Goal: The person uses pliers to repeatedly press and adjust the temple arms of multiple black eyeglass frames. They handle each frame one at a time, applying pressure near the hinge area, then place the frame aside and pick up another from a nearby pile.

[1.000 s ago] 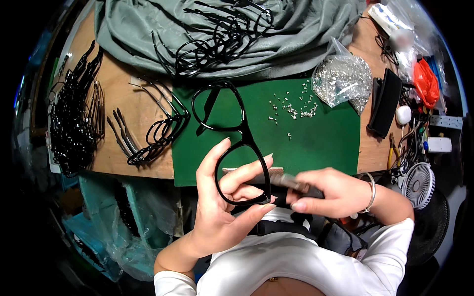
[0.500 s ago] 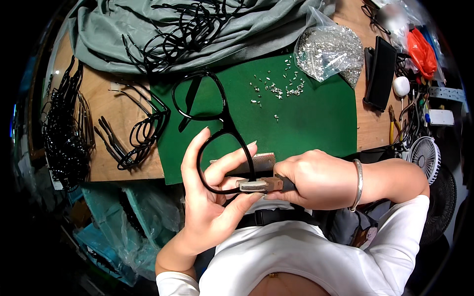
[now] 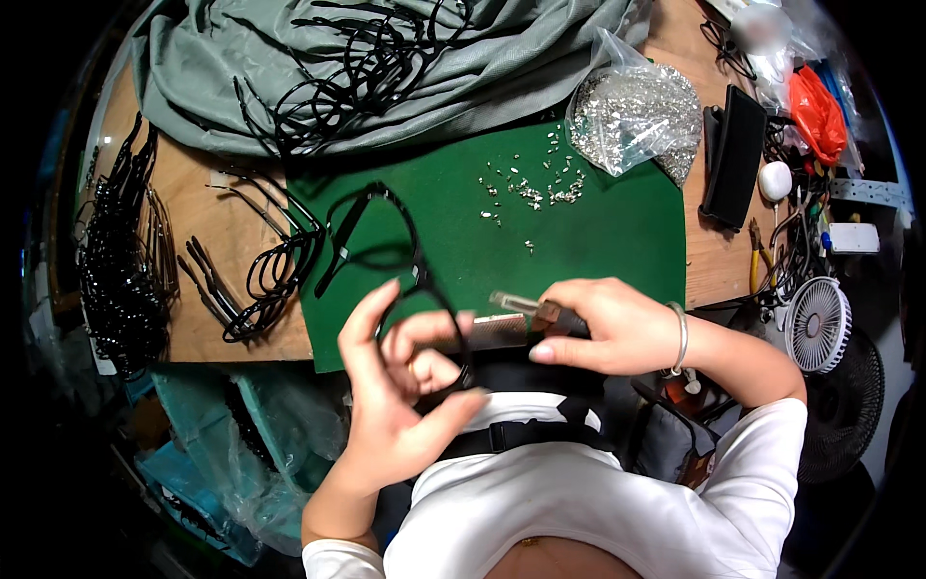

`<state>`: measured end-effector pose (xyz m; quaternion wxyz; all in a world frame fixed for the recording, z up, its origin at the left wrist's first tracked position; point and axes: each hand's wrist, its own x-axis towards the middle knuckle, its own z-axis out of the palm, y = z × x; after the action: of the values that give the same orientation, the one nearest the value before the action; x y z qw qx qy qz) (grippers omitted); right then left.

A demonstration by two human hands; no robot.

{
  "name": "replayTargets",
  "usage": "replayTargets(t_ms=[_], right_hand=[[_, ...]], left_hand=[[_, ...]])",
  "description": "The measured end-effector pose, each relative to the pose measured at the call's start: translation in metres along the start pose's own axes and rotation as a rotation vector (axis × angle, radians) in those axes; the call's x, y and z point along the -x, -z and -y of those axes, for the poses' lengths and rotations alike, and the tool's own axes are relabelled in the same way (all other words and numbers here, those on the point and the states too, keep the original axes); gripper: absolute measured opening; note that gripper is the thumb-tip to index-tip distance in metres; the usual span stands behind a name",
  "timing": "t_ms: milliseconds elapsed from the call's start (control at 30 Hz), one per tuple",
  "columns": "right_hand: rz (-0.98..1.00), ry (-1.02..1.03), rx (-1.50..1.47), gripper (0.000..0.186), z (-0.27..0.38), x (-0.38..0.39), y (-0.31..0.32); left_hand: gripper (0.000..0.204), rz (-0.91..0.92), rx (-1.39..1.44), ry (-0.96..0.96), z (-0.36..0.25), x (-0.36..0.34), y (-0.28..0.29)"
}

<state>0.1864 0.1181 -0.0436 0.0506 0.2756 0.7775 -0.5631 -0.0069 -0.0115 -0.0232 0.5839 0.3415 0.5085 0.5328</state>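
A black eyeglass frame [image 3: 419, 274] is tilted at the front of the green mat [image 3: 608, 246], with its near rim gripped by my left hand [image 3: 395, 396]. The thumb and fingers curl around that rim, which is partly blurred. One folded temple arm shows at the frame's far end. My right hand [image 3: 608, 323] is closed around a pair of pliers [image 3: 548, 315]. Their metal jaws point left and stand apart from the rim. Beneath them, a flat textured metal block [image 3: 500, 331] lies at the mat's front edge. Small silver metal pieces [image 3: 529, 193] are scattered farther back on the mat.
A clear bag of silver pieces [image 3: 632, 116] lies at the mat's far right. Black frames pile on grey cloth [image 3: 203, 87] and on the wood [image 3: 285, 261] at left. A black phone-like object [image 3: 733, 159], yellow-handled cutters [image 3: 755, 256] and a small fan [image 3: 818, 323] are at right.
The pliers have come off the near rim, moving up and slightly right with my right hand. My left hand has tilted the eyeglass frame and shifted it slightly left and nearer.
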Motion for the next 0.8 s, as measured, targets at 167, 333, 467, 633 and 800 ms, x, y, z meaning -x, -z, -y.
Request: replayTargets(t_ms=[167, 333, 467, 633, 800], right_hand=[[-0.335, -0.014, 0.311, 0.017, -0.006, -0.027, 0.014], [-0.369, -0.038, 0.428, 0.014, -0.021, -0.044, 0.005], [-0.314, -0.084, 0.431, 0.015, -0.015, -0.041, 0.006], [-0.329, -0.033, 0.445, 0.018, -0.021, -0.033, 0.001], [-0.363, 0.095, 0.601, 0.021, -0.024, -0.037, -0.005]], left_hand=[[0.065, -0.087, 0.012, -0.117, 0.021, 0.019, -0.006], [0.075, -0.183, 0.135, 0.044, 0.012, 0.018, -0.015], [0.084, -0.128, 0.38, 0.124, 0.007, 0.019, -0.01], [0.02, -0.046, 0.487, 0.288, 0.01, 0.009, -0.004], [0.017, -0.047, 0.283, 0.185, 0.022, 0.013, -0.011]])
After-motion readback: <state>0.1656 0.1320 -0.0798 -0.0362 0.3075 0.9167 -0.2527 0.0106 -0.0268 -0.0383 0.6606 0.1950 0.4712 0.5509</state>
